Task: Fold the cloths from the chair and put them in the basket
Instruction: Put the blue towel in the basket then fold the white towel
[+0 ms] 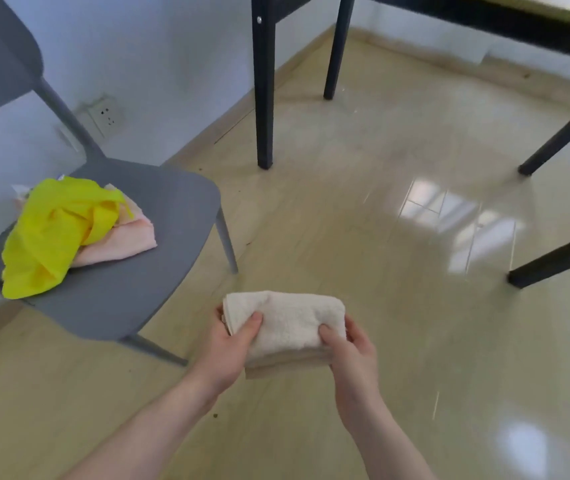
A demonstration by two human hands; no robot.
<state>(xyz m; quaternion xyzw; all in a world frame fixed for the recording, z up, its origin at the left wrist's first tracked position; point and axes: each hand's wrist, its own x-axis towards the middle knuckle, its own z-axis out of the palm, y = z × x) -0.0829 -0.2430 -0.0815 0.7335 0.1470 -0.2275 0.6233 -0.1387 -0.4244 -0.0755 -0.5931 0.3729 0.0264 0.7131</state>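
Folded cream towel point(287, 323) lies L-R; L hand point(230, 344) & R hand point(353, 351) pinch its ends.

Cloths point(69, 233) lie heaped on the chair point(131, 282), left of a table's legs point(264, 98), apparently.

Two bare forearms reach in from the bottom edge, each ending in a bare hand. No sleeve shows on either arm up to where the frame cuts them off. The left hand point(228, 344) and the right hand point(353, 351) wear no gloves, rings, watch or bands. The nails are short and unpainted, the left thumbnail plainest to see. Wrists are uncovered on both sides.
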